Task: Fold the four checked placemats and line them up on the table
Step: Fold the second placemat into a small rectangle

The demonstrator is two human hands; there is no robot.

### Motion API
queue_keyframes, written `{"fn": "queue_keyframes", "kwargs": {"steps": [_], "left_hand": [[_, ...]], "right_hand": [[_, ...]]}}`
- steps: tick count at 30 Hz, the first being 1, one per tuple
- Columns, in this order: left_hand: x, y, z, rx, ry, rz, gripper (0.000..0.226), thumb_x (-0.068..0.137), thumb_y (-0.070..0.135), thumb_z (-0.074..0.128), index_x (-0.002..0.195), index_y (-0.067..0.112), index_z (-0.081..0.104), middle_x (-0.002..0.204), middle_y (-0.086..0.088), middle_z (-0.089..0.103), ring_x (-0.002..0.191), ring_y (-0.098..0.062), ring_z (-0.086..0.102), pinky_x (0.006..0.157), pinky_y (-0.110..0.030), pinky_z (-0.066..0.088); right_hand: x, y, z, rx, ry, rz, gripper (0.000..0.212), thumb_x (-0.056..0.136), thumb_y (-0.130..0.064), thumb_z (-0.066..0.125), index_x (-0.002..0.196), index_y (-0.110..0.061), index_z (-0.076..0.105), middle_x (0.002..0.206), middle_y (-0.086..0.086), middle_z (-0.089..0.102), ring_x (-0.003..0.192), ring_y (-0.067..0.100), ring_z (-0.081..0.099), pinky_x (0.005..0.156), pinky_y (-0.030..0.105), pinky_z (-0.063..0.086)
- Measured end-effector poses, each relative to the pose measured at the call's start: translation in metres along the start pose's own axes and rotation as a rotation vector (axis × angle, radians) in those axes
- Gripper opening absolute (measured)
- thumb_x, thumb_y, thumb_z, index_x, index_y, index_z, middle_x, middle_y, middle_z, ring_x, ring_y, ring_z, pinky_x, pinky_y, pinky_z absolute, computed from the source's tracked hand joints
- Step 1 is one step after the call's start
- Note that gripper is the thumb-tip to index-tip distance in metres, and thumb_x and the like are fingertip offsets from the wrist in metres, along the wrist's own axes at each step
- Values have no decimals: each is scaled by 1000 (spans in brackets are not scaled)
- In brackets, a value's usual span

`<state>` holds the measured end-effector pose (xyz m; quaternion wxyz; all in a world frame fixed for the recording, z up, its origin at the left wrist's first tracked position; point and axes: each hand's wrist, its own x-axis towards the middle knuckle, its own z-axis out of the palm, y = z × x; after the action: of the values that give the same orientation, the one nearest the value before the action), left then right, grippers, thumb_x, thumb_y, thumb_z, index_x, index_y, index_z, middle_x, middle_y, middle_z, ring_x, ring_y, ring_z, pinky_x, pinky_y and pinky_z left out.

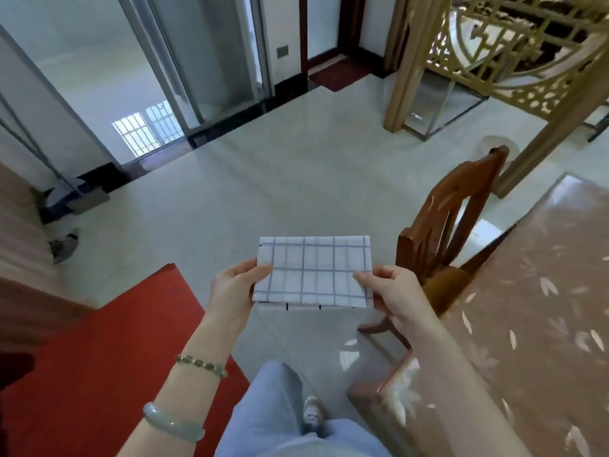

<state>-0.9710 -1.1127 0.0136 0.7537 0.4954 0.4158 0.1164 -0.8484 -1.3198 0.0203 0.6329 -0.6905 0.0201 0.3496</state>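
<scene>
**One placemat folded, hanging in mid-air, not on the table yet**

Starting closest: jeans (263,410) and one pale sneaker (311,413) at the bottom of the shot, so standing, not sitting. Green bangle (173,423) and a beaded bracelet (201,366) on the left wrist.

Next up, the left hand (235,291), pinching the left edge of the checked placemat (313,272) with thumb on top and fingers tucked under. Same deal for the right hand (392,291) on the right near corner. Both closed on cloth, neither spread wide. Probably gripped at both sides like that to stop the layers sliding apart and keep the edges square.

Placemat itself: down to a small rectangle, held roughly flat over the tiled floor (296,192), just left of the table (527,324), touching nothing but fingers. Sliver of a lower layer poking out along the near edge, so not perfectly lined up. Looks basically done folding-wise; just needs carrying over and setting down.

Further out: table off to the right under a shiny patterned cover, wooden chair (441,245) tucked in beside its left edge. Might want to swing round that chair back on the way over. Red mat (99,357) on the floor to the left. Way at the back, sliding glass doors (204,61) and a gold lattice screen (514,44). Only this one placemat in shot, so no telling the count out of four.
</scene>
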Motion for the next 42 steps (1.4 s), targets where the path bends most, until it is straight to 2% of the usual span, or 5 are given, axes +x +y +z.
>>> {"fn": "queue_keyframes", "kwargs": {"steps": [7,22,30,34,42], "left_hand": [[124,60,59,123,-190,5,18,89,2,58,102,-4,69,98,-21,72,86,-28,68,75,-31,55],[363,194,243,356,-608,-52,19,89,2,59,105,-4,68,104,-20,72,98,-31,67,91,-43,53],[455,195,375,441,-801,-192,16,92,6,57,99,-3,68,97,-18,73,88,-26,69,76,-33,59],[494,194,450,535,-853,-218,17,91,7,59,102,-3,69,100,-18,73,92,-27,70,75,-31,55],[540,201,620,621,-952,-169,16,90,5,61,101,-2,69,97,-16,74,89,-25,71,76,-30,56]], "right_hand": [[91,-56,-8,50,192,-24,7,82,-14,71,88,-11,70,91,14,74,88,31,70,86,46,55],[259,-182,-35,357,617,-71,8,85,-5,66,86,3,67,57,1,68,45,6,62,40,13,42],[345,-222,-108,352,773,-54,22,83,-17,69,91,4,70,92,28,69,85,37,68,83,47,54],[389,-243,-164,358,845,-52,26,84,-13,69,60,-7,61,49,-2,53,48,13,50,47,21,40],[446,-291,-271,492,927,-81,21,85,-7,66,85,14,65,67,14,68,50,13,63,45,17,45]]}}
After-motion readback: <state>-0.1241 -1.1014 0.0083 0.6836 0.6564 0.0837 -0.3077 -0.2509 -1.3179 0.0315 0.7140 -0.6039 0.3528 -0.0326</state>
